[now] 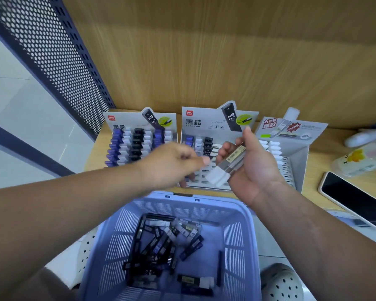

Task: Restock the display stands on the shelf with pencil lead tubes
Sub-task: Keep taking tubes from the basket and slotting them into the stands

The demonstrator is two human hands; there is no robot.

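The right hand grips a bundle of lead tubes, with its fingers curled round it. The bundle's long axis runs from 1 o'clock down to 7 o'clock, and its white caps are at the 7 o'clock end. The left hand lies at 9 o'clock of the bundle, nearer the caps. Its fingers are curled, and one fingertip is just beside or touching a cap. Motion blur means I cannot tell whether it pinches a tube or holds nothing.

Behind both hands, at 12 o'clock, is the middle stand, its front rows partly hidden by them. The right stand, which holds white-capped tubes, sits at 2 o'clock of the right hand. The left stand, at 10 o'clock, looks full. At 6 o'clock the basket holds loose tubes, which are blurred.
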